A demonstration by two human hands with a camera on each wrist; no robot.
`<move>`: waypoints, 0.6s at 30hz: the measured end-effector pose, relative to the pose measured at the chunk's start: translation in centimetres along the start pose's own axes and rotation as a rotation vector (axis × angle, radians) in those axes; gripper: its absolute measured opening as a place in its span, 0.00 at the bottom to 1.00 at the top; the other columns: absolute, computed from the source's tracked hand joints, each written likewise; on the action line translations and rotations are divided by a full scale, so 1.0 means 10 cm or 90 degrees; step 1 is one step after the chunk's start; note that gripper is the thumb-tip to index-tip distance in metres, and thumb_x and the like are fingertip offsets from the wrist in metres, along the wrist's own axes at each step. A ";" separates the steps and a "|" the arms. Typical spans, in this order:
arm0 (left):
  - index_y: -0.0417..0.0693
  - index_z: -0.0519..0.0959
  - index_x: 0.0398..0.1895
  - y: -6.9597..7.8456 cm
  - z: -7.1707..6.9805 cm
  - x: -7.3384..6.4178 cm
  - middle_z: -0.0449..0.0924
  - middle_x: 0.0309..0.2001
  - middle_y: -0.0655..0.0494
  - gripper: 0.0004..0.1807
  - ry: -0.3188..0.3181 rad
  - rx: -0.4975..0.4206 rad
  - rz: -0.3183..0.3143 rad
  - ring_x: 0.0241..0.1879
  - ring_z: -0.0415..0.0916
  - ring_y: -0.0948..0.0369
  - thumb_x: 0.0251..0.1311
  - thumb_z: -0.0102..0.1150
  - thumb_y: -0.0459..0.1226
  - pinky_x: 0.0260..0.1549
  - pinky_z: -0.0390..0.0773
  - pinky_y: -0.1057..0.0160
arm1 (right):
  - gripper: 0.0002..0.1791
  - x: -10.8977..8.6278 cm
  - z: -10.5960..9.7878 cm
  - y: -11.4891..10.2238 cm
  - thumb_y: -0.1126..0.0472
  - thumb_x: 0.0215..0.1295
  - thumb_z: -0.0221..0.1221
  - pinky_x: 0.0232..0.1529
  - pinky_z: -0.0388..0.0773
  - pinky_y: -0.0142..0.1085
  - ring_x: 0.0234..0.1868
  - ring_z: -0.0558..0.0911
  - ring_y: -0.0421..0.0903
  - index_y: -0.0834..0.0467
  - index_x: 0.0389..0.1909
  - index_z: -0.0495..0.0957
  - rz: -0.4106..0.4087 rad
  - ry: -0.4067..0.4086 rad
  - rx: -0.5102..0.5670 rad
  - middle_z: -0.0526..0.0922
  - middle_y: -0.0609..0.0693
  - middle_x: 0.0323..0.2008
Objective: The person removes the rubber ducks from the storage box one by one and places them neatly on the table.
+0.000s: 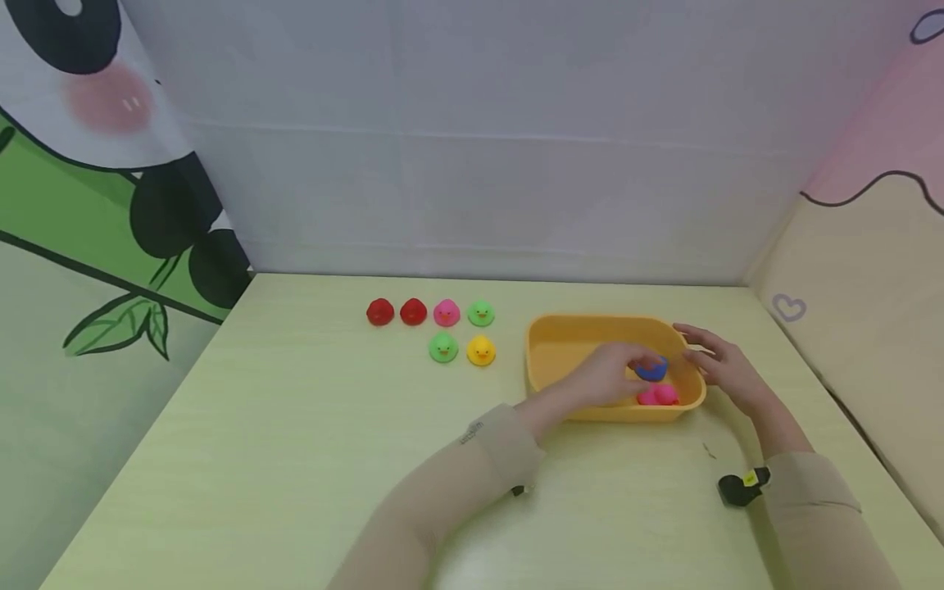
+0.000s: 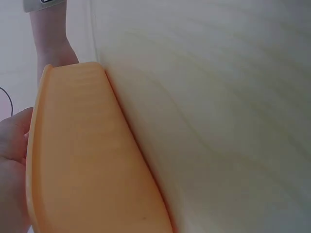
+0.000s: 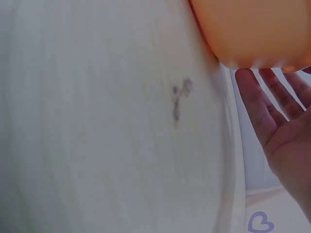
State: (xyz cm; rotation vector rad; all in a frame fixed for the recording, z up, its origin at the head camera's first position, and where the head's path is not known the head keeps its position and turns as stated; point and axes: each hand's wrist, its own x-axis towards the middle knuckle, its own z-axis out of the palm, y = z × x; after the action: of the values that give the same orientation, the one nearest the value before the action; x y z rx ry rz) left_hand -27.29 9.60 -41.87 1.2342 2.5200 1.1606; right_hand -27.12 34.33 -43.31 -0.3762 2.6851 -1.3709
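The rounded, rectangular yellow-orange plastic tub (image 1: 627,415) looks smooth with a soft satin sheen, faint ripples running across its outer wall, while the small yellow rounded duck (image 1: 481,351), two green ducks (image 1: 443,347), and the blue piece (image 1: 652,371) inside the tub look smooth and moulded, whether in plastic or rubber being unclear. The pale greenish-yellow tabletop (image 1: 295,459) is smooth and low in sheen, streaked with wood-like grain. Behind it, the light grey backdrop sheet (image 1: 501,197) is matt and creased along straight folds, and the beige sleeves (image 1: 457,483) are matt cloth.
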 end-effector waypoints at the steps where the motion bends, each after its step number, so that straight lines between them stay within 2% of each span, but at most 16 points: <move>1: 0.47 0.77 0.54 0.00 0.01 0.02 0.82 0.47 0.58 0.20 -0.008 0.002 -0.005 0.47 0.77 0.64 0.58 0.63 0.39 0.50 0.72 0.74 | 0.28 0.00 0.00 0.00 0.55 0.73 0.46 0.39 0.80 0.36 0.61 0.67 0.68 0.56 0.71 0.54 -0.003 0.001 0.001 0.62 0.65 0.64; 3: 0.49 0.77 0.54 -0.01 0.03 0.06 0.82 0.47 0.59 0.20 -0.023 0.009 -0.010 0.48 0.77 0.66 0.59 0.63 0.39 0.49 0.71 0.76 | 0.28 0.00 0.00 0.00 0.56 0.73 0.46 0.39 0.79 0.35 0.60 0.70 0.62 0.56 0.71 0.55 -0.009 0.003 0.003 0.63 0.64 0.64; 6: 0.49 0.77 0.54 -0.02 0.05 0.10 0.81 0.47 0.59 0.19 -0.044 0.001 -0.019 0.48 0.77 0.67 0.59 0.62 0.39 0.47 0.70 0.79 | 0.28 0.00 -0.01 0.00 0.56 0.73 0.46 0.38 0.80 0.35 0.56 0.75 0.44 0.56 0.71 0.55 -0.013 0.001 0.005 0.64 0.63 0.63; 8: 0.49 0.77 0.54 -0.02 0.07 0.13 0.81 0.47 0.60 0.19 -0.054 -0.004 -0.031 0.47 0.76 0.69 0.59 0.63 0.39 0.46 0.69 0.81 | 0.28 0.00 -0.02 0.00 0.56 0.73 0.47 0.38 0.80 0.35 0.52 0.74 0.32 0.56 0.71 0.56 -0.016 -0.002 0.012 0.64 0.63 0.63; 10: 0.49 0.78 0.53 -0.01 0.09 0.16 0.81 0.46 0.61 0.19 -0.061 -0.003 -0.040 0.46 0.76 0.70 0.58 0.63 0.39 0.45 0.68 0.83 | 0.28 0.00 -0.03 0.00 0.57 0.73 0.47 0.38 0.80 0.34 0.49 0.72 0.25 0.56 0.71 0.56 -0.020 -0.003 0.020 0.64 0.64 0.62; 15: 0.50 0.79 0.51 0.03 0.13 0.23 0.80 0.40 0.63 0.18 -0.075 0.027 -0.044 0.40 0.73 0.70 0.57 0.64 0.42 0.40 0.66 0.84 | 0.28 0.00 -0.04 -0.01 0.57 0.73 0.47 0.37 0.80 0.34 0.48 0.72 0.22 0.57 0.70 0.56 -0.029 -0.002 0.034 0.64 0.63 0.62; 18: 0.51 0.79 0.50 0.08 0.16 0.26 0.78 0.37 0.65 0.18 -0.090 0.026 -0.062 0.38 0.71 0.71 0.57 0.64 0.43 0.37 0.65 0.84 | 0.28 -0.01 -0.05 -0.01 0.57 0.73 0.47 0.37 0.80 0.34 0.48 0.72 0.22 0.57 0.70 0.56 -0.028 -0.004 0.034 0.64 0.64 0.62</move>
State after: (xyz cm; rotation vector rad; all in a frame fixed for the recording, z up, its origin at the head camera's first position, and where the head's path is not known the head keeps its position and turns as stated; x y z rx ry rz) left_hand -27.89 12.67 -41.92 1.1459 2.4796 0.9697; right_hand -27.13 34.69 -42.96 -0.4369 2.6443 -1.4470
